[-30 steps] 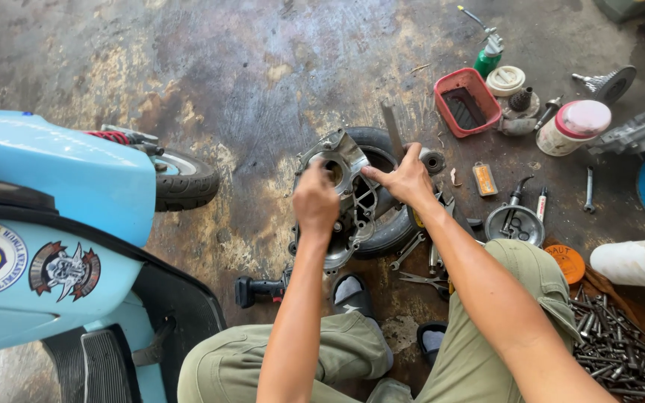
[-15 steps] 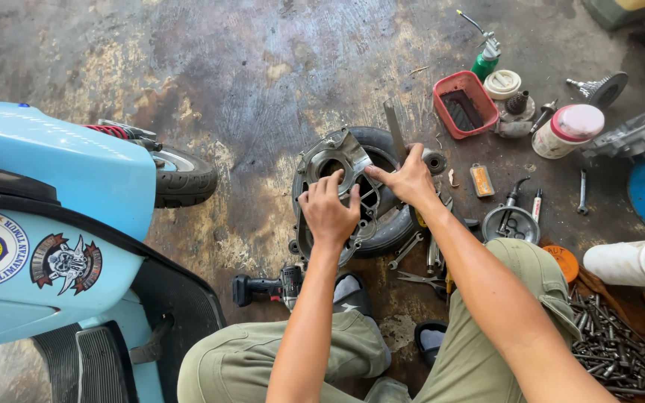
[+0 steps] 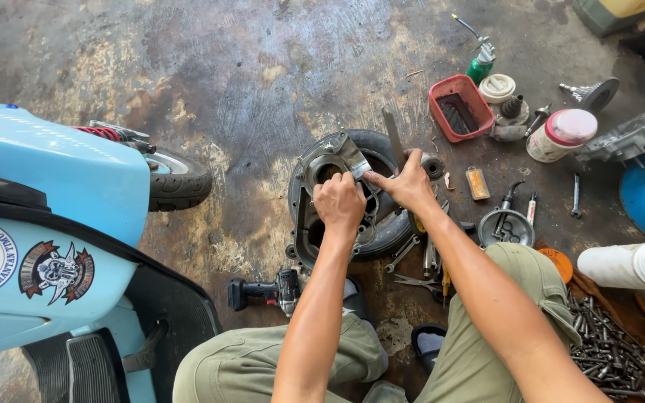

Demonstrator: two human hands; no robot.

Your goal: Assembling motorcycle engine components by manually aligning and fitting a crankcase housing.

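Both hands, left (image 3: 340, 203) curled and right (image 3: 410, 183) gripping, press the metal casing (image 3: 330, 168) lying lengthwise away from the person on the tyre (image 3: 393, 224).

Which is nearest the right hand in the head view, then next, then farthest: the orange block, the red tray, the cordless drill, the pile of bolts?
From the right hand:
1. Orange block, just to its right on the floor.
2. Red tray, up and to the right.
3. Cordless drill, down-left by the knee.
4. Pile of bolts, far lower right corner.

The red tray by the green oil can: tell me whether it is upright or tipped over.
Upright. The red tray sits flat on the floor with its open side up, its dark inside showing.
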